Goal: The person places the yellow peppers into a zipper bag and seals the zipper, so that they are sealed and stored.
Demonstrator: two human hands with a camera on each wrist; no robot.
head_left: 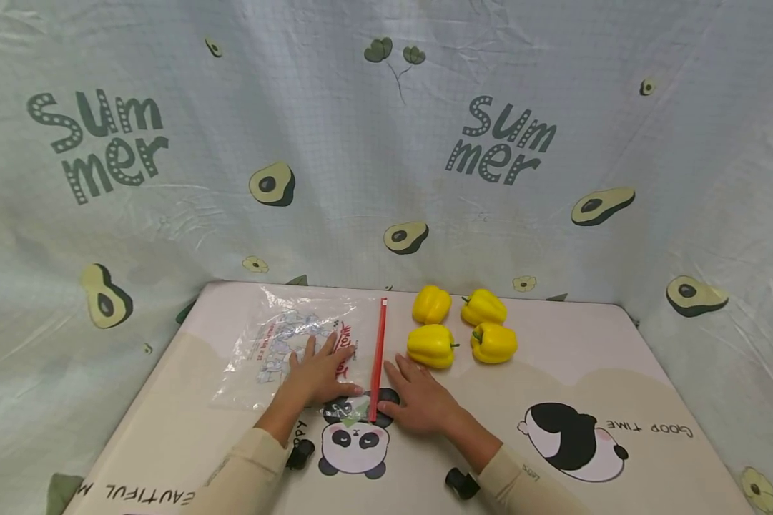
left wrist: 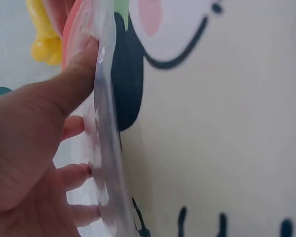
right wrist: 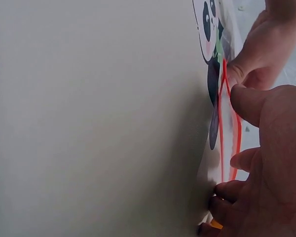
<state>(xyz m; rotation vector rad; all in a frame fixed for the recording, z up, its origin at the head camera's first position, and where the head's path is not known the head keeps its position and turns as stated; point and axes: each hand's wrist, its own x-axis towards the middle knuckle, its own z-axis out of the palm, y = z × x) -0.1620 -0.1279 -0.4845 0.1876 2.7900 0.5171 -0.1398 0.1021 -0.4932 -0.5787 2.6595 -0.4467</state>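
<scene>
1. A clear plastic bag [head_left: 296,343] with printed lettering lies flat on the left of the surface [head_left: 618,357].
2. The left hand [head_left: 322,375] rests on the bag, fingers spread, its thumb at the bag's near corner.
3. The bag's red zip strip [head_left: 378,354] runs along its right edge; the wrist views show that edge parted slightly.
4. The right hand [head_left: 421,400] lies just right of the strip, thumb touching it, fingers relaxed.
5. 4 yellow peppers [head_left: 460,325] sit grouped further right.
</scene>
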